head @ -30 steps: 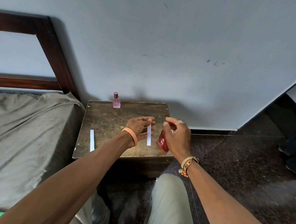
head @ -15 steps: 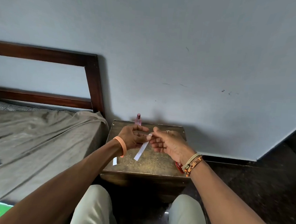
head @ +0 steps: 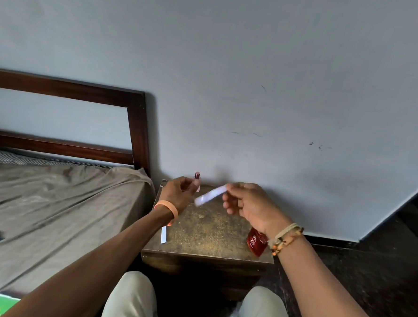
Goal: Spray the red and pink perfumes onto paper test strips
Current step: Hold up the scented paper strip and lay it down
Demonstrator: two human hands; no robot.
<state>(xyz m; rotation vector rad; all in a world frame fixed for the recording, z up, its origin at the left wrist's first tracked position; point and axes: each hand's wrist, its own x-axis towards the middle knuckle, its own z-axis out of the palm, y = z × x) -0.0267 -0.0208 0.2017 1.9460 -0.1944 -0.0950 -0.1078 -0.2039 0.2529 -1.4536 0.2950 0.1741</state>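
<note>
R hand (head: 246, 207), mid-frame, pinches one end of a thin white paper strip (head: 210, 195). The strip is blurred and prob raised off the worn, speckled surface (head: 210, 232) to take spray. L hand (head: 176, 193) curls just beside the small pink bottle (head: 197, 176) at the back edge; can't tell if its grip closes. Glossy red bottle (head: 255, 243) stands lower right, behind the R wrist.

— Where are you sitting?
— In a bedroom at home. My bed (head: 54, 198), with its rumpled sheet and dark wooden headboard (head: 137, 119), is beside me, and a small bedside desk (head: 205, 234) stands against the painted wall (head: 233, 61).
</note>
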